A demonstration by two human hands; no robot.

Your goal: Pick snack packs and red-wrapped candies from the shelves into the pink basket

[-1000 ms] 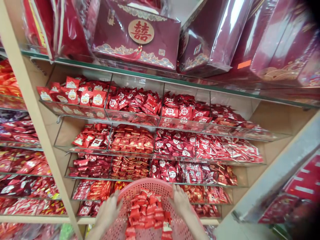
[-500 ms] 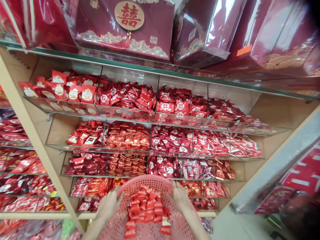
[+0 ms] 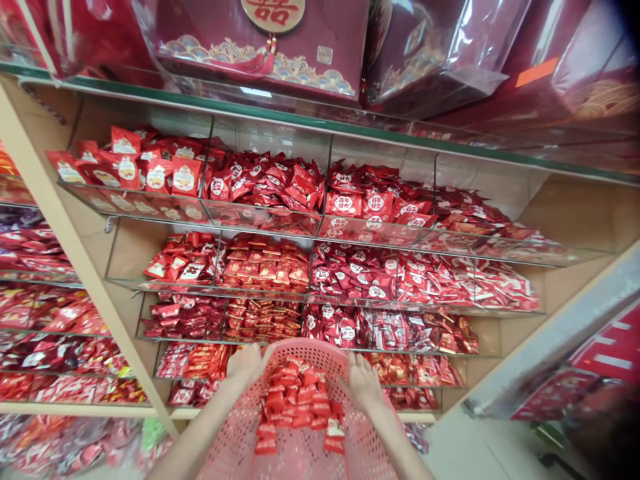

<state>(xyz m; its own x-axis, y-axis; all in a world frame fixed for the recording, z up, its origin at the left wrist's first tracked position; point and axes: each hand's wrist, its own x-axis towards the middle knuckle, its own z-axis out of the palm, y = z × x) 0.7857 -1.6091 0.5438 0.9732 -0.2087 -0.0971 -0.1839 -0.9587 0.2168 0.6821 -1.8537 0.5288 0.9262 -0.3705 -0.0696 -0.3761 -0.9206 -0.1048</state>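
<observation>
A pink perforated plastic basket (image 3: pixel 305 348) is held up at the bottom centre, in front of the lower shelves. Inside it lies a heap of small red wrapped candies (image 3: pixel 297 403). My left hand (image 3: pixel 246 365) grips the basket's left rim near its far edge. My right hand (image 3: pixel 363 383) grips the right rim. Both forearms reach up from the bottom of the view. The basket's near part is cut off by the frame edge.
Tiered glass shelves (image 3: pixel 260 230) with clear dividers hold several piles of red candy packets (image 3: pixel 273 181). Large dark red gift boxes (image 3: pixel 260 33) in plastic wrap stand on the top shelf. A beige post (image 3: pixel 75 247) divides off the left shelving. A pale counter edge (image 3: pixel 555 340) runs at the right.
My left hand has slid forward along the basket's rim toward the shelves. The basket has risen slightly and the view has shifted a little.
</observation>
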